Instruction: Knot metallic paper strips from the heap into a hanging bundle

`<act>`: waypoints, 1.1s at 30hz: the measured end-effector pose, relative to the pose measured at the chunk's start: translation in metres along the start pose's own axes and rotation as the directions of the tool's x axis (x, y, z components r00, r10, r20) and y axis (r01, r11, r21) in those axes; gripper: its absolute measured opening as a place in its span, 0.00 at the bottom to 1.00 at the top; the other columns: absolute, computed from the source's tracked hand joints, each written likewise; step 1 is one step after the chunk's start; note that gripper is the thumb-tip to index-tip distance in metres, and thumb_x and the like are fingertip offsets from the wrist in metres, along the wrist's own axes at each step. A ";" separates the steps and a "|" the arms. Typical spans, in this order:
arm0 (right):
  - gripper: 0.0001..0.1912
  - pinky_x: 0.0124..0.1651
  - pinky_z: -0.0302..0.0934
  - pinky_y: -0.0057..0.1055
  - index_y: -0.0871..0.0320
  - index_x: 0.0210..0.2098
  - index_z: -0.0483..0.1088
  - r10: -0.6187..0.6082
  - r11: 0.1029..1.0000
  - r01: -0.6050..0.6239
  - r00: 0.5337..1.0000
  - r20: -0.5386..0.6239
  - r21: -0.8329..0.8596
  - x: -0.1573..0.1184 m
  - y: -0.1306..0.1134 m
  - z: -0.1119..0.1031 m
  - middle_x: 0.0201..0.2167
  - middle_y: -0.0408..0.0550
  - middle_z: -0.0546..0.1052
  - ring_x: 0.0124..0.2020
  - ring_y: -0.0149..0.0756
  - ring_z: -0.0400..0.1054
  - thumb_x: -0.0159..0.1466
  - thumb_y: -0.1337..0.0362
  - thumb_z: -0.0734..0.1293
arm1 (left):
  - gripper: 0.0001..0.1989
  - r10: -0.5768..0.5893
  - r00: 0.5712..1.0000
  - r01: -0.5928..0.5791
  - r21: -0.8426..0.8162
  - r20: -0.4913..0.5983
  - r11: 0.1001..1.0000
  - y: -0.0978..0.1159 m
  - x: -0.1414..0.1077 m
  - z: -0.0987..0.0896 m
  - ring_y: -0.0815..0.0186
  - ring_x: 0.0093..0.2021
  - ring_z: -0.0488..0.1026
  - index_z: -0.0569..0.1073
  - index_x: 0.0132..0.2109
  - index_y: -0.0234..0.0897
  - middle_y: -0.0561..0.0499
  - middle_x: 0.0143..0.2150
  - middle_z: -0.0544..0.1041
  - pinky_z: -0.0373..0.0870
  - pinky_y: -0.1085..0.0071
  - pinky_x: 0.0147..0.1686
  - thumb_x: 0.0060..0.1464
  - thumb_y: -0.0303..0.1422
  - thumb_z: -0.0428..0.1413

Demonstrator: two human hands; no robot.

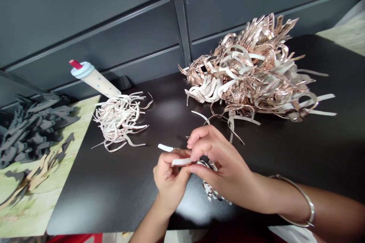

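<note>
**Bare hands pinch a white strip above a black counter**

The left hand (170, 184) and right hand (221, 163) meet low in the frame, their fingers (199, 138) pressed together on a white strip (179, 162). A small curled tangle of metallic strips (211, 193) lies beneath them, just under the right hand. Farther up the black counter (85, 197) sit a large heap of copper-coloured curls (251, 72) and a smaller pile of whitish strips (119, 121), with a cream bottle (95, 79) topped by a red tip just beyond it. Dark cut scraps (31, 129) lie on a mottled green board (28, 212) at left, and a thin metal bangle (308, 201) rings the right forearm.
</note>
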State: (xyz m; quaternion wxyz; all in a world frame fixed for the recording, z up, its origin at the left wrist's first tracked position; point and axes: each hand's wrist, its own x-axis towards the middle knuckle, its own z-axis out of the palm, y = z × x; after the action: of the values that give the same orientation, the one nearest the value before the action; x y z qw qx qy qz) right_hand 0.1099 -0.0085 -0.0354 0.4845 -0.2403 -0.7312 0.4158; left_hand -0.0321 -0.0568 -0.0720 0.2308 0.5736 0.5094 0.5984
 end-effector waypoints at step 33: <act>0.19 0.49 0.65 0.26 0.60 0.45 0.61 -0.160 0.979 0.171 0.982 0.096 -0.115 -0.006 -0.005 -0.006 0.45 0.51 0.65 0.47 0.32 0.64 0.58 0.84 0.59 | 0.04 0.415 0.890 -0.450 0.205 0.191 0.870 0.001 0.008 -0.005 0.67 0.36 0.76 0.73 0.37 0.32 0.46 0.39 0.78 0.74 0.72 0.32 0.59 0.24 0.53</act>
State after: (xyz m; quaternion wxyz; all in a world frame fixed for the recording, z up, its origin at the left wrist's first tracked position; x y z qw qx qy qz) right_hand 0.1185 -0.0136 -0.0333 0.4697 -0.1899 -0.7930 0.3382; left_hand -0.0381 -0.0522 -0.0671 0.0541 0.7379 0.4197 0.5259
